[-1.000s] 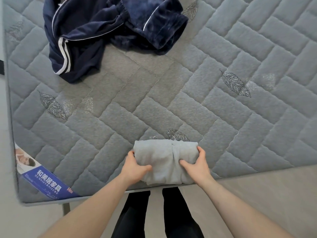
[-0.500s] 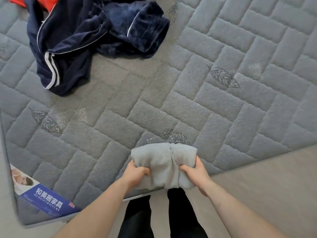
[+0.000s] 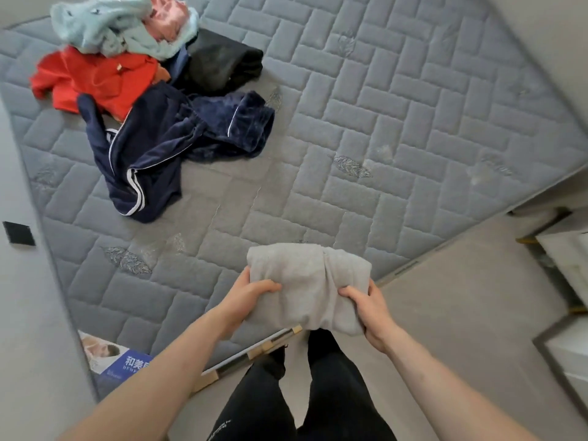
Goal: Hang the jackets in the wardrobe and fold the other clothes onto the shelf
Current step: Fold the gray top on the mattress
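A folded light grey garment [image 3: 305, 278] is lifted off the near edge of the grey quilted mattress [image 3: 397, 128]. My left hand [image 3: 246, 296] grips its left side and my right hand [image 3: 370, 308] grips its right side. Far left on the mattress lies a pile of unfolded clothes: a navy jacket with white stripes [image 3: 140, 160], a navy velvet piece [image 3: 232, 122], a red garment [image 3: 95, 79], a black one [image 3: 219, 63], a pale mint fleece [image 3: 108, 27] and a pink piece [image 3: 165, 17].
A blue label [image 3: 127, 364] sits on the mattress's near left corner. The wooden bed frame [image 3: 261, 350] shows under the edge. White furniture [image 3: 569, 265] stands at the right, over grey floor [image 3: 461, 313]. My black-trousered legs [image 3: 302, 393] are below.
Both hands have lifted the folded grey garment off the mattress and drawn it toward me. The view has swung, bringing the whole clothes pile and the right-hand furniture into sight.
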A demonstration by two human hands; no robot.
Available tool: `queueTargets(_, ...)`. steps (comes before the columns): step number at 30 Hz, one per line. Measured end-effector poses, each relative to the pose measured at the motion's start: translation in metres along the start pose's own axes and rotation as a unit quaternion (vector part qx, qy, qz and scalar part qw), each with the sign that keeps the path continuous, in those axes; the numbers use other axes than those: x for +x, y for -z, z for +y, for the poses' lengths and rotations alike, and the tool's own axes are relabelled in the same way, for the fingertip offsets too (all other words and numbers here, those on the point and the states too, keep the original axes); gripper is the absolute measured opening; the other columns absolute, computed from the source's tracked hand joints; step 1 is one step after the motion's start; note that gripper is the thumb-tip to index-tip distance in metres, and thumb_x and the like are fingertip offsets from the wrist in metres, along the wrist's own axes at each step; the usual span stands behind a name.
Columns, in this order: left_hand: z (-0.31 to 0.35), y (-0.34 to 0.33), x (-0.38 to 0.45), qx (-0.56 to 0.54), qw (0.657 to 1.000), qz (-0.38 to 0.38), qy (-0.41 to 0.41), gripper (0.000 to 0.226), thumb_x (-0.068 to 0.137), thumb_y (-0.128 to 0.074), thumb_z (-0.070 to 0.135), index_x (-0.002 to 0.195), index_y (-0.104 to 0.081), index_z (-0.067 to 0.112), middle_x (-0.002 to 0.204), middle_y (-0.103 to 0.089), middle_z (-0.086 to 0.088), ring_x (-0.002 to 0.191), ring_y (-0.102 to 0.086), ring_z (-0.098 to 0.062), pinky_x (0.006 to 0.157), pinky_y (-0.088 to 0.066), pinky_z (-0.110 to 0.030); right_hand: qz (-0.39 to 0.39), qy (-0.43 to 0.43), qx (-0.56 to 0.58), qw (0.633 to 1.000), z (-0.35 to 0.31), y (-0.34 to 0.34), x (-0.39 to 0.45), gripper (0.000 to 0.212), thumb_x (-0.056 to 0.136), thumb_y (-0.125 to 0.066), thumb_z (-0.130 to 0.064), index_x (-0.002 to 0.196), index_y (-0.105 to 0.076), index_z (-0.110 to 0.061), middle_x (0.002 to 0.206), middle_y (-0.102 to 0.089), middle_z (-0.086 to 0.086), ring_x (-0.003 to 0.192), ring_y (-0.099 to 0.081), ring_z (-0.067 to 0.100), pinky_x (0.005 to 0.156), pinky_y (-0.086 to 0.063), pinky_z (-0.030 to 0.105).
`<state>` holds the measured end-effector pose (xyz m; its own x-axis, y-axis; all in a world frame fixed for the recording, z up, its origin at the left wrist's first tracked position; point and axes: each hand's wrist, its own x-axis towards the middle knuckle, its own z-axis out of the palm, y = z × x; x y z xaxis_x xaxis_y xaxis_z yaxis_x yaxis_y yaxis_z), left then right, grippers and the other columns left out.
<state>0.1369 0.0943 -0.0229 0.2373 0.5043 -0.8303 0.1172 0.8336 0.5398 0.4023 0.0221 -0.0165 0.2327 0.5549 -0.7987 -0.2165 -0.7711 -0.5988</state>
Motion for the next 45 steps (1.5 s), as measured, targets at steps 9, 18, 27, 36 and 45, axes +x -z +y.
queueTargets(9,0.068,-0.071,-0.093,0.079,0.992,-0.067,-0.077,0.093,0.058,-0.086,0.043,0.139,-0.044,0.027,0.13,-0.065,-0.001,0.114,-0.069,-0.021,0.094,-0.059,-0.043,0.092,0.082,0.095,0.988,-0.036,0.051,-0.128,0.06,0.085,-0.081,-0.017,0.137,-0.053,-0.028,0.125,-0.068,0.0,0.112,-0.067,0.019,0.093,-0.056,0.04)
queueTargets(18,0.107,-0.237,-0.132,0.194,0.957,-0.171,-0.133,0.077,0.06,-0.081,0.026,0.131,-0.051,0.029,0.121,-0.07,0.001,0.105,-0.071,-0.016,0.082,-0.059,-0.032,0.217,0.151,0.211,0.941,-0.024,0.18,-0.219,0.047,0.087,-0.08,-0.011,0.119,-0.056,-0.036,0.117,-0.07,-0.005,0.099,-0.071,0.01,0.076,-0.057,0.026)
queueTargets(27,0.082,-0.461,-0.181,0.304,0.892,-0.287,-0.172,0.065,0.088,-0.077,0.016,0.139,-0.041,0.032,0.128,-0.061,0.002,0.113,-0.064,-0.019,0.09,-0.057,-0.039,0.304,0.199,0.328,0.872,0.027,0.354,-0.306,0.06,0.084,-0.083,-0.016,0.135,-0.055,-0.03,0.117,-0.075,-0.001,0.103,-0.074,0.02,0.074,-0.062,0.035)
queueTargets(36,0.043,-0.627,-0.244,0.312,0.859,-0.365,-0.176,0.046,0.089,-0.075,0.019,0.126,-0.052,0.033,0.123,-0.069,-0.001,0.107,-0.072,-0.021,0.082,-0.063,-0.04,0.387,0.254,0.385,0.799,0.07,0.488,-0.375,0.05,0.081,-0.084,-0.013,0.123,-0.064,-0.03,0.112,-0.077,-0.001,0.1,-0.076,0.017,0.078,-0.062,0.036)
queueTargets(45,0.013,-0.789,-0.266,0.373,0.785,-0.463,-0.172,0.047,0.087,-0.075,0.013,0.127,-0.055,0.027,0.112,-0.076,-0.001,0.099,-0.076,-0.021,0.077,-0.063,-0.041,0.475,0.279,0.427,0.717,0.104,0.596,-0.431,0.055,0.074,-0.088,-0.018,0.121,-0.063,-0.03,0.108,-0.078,-0.004,0.097,-0.076,0.015,0.078,-0.061,0.034)
